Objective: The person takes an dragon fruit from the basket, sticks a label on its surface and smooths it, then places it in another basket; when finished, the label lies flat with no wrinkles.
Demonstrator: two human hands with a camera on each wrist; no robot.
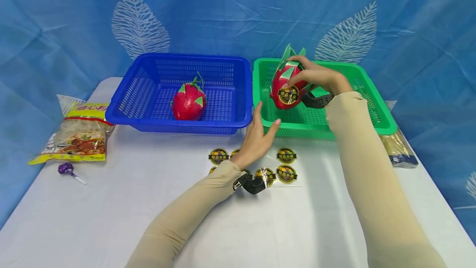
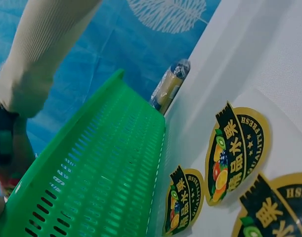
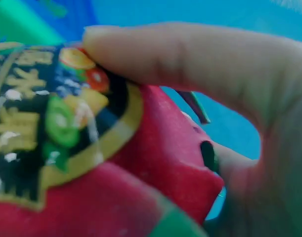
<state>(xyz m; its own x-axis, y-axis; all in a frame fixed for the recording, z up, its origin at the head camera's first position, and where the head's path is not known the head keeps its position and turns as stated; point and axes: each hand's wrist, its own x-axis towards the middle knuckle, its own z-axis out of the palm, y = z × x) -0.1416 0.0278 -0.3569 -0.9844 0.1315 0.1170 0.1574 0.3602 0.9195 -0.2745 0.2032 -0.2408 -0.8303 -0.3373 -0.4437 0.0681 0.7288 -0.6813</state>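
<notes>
My right hand [image 1: 320, 75] grips a red dragon fruit [image 1: 277, 81] with green leaf tips over the green basket [image 1: 375, 123]. A round black-and-gold sticker [image 1: 288, 95] is on the fruit's near side. In the right wrist view the thumb lies along the edge of that sticker [image 3: 66, 113]. At the near left corner of the green basket is my left hand [image 1: 256, 137], fingers extended and thumb spread, at the rim. Beneath my left wrist lies a sheet of similar stickers [image 1: 286, 156], partly hidden by the arm. Another dragon fruit [image 1: 189, 102] sits in the blue basket.
The blue basket [image 1: 178, 126] stands directly left of the green one. Further left are a yellow-edged food bag [image 1: 79, 133] and a purple-headed lollipop [image 1: 67, 169]. A clear-wrapped package [image 1: 399, 150] lies at the right. Blue curtain hangs behind the white table [image 1: 111, 218].
</notes>
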